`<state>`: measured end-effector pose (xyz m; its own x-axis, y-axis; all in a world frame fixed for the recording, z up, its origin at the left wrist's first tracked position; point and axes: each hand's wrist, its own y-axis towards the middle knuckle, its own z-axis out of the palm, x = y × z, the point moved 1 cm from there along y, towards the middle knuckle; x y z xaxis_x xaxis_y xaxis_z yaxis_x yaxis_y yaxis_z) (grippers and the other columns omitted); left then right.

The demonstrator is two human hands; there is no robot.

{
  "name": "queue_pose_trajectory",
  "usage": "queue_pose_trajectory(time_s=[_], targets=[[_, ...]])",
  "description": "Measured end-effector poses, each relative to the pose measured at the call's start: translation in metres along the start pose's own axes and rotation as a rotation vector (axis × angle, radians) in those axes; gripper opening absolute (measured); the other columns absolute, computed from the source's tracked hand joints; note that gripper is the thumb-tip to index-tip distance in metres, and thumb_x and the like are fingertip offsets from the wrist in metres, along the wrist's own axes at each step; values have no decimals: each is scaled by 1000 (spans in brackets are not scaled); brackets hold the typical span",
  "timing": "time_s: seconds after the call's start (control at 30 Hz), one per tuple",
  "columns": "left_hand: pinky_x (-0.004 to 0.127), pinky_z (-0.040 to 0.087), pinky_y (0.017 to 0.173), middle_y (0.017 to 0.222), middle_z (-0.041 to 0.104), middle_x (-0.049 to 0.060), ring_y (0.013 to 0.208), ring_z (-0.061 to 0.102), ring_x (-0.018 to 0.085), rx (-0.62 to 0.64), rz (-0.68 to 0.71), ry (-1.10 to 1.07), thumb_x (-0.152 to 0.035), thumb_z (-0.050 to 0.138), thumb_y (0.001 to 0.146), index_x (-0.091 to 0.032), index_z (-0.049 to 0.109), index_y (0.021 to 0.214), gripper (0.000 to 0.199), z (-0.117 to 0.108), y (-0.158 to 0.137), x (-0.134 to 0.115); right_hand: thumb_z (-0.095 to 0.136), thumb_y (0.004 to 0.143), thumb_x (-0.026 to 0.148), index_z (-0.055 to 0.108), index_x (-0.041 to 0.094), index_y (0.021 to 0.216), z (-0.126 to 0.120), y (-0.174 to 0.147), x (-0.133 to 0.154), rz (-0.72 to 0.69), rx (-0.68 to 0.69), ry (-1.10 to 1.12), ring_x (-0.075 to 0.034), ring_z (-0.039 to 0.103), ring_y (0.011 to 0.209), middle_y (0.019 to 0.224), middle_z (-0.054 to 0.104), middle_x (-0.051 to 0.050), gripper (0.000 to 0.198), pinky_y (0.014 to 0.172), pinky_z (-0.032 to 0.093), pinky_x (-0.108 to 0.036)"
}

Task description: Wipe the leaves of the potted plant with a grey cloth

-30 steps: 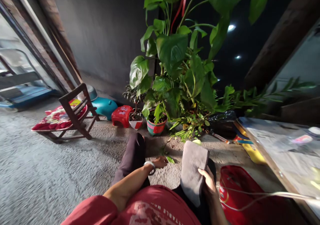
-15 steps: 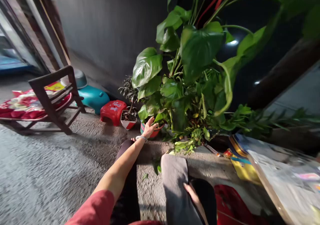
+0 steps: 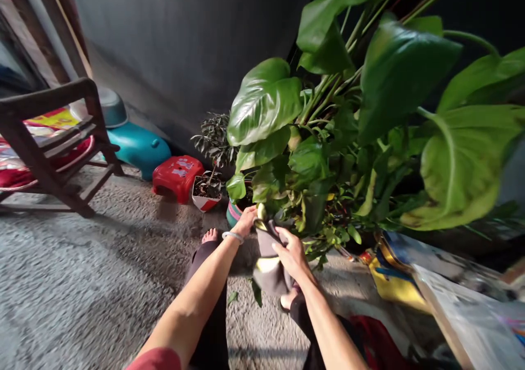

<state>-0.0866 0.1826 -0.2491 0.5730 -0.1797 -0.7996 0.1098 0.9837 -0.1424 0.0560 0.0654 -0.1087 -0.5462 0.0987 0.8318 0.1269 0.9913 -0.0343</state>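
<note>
— Starting at the far left, what is there?

— A dark wooden chair [image 3: 49, 140] with a red patterned cushion [image 3: 24, 167] on it, standing on the rough concrete floor [image 3: 82, 282]. Behind it, a grey basin [image 3: 110, 106] sits on a teal plastic container [image 3: 137, 146].

— And moving in toward the middle?

— A low red stool [image 3: 177, 177], then a small red-and-white pot [image 3: 205, 194] holding a thin dark-leaved plant, just beside the stool. Next to that is a striped teal and pink pot [image 3: 233, 214], mostly hidden by leaves.

— Where are the hands?

— The left hand [image 3: 247, 219], with a bracelet [image 3: 233, 236] at the wrist, reaches forward to the striped pot's rim and a yellowish leaf [image 3: 261, 212] there; its fingers are closed about the leaf's edge, as far as I can tell. The right hand [image 3: 290, 254] is clamped on a grey cloth [image 3: 268, 266], pressing its upper part against that same leaf, with the rest of the cloth hanging down. The two hands are close together, nearly touching at the leaf.

— What is to the right?

— A big-leaved green plant [image 3: 369, 113] fills the upper right. Below it, a yellow printed bag [image 3: 391, 282] lies on the floor, and a tabletop [image 3: 463, 315] covered in paper cuts the corner.

— Anything of the person?

— Bare toes [image 3: 210, 234] just left of the wrist, dark trouser legs, a red sleeve [image 3: 158, 360].
</note>
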Motion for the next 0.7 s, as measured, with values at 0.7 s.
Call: queue_pose_trajectory(time_s=[0.7], targets=[[27,50,63,68,69,2,65,65,17,-191,-7,-28,-44,89,67,-16,70,78,36,-8,-5,-17,66,75,52,71,11,132,-46,21,1,-165,-686,-9,-38,68,128,135,75,-23,70,114,50,-52]])
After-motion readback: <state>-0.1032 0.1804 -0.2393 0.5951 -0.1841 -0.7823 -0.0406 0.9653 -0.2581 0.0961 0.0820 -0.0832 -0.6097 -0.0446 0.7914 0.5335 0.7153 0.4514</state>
